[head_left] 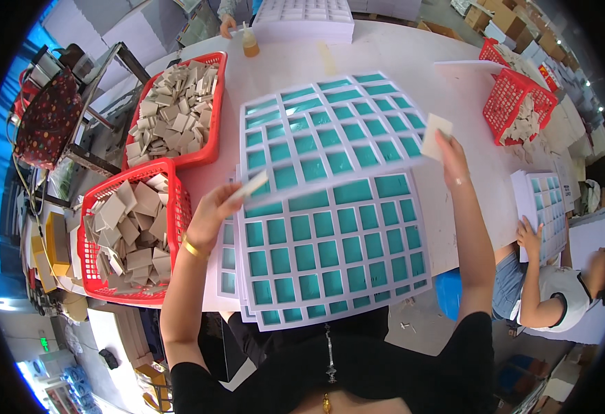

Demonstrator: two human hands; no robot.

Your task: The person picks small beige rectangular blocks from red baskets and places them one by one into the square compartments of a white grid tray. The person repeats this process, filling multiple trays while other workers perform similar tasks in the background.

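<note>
My left hand [211, 212], wearing a gold bracelet, pinches a thin cream tile-like piece [253, 184] at the near left corner of a white grid panel [295, 145]. My right hand [452, 155] grips another flat cream piece [437, 134] by that panel's right edge. Turquoise shows in the panel's rectangular openings. Its near edge is blurred and seems raised over a stack of similar grid panels [312, 215], which lies in front of me. Whether my fingers also grip the panel I cannot tell.
Two red baskets [175, 228] [220, 103] of cream pieces stand left; another red basket [516, 86] holds scraps at far right. A bottle of amber liquid [250, 45] and a white panel stack [302, 31] stand at the back. A seated person [557, 297] handles panels on the right.
</note>
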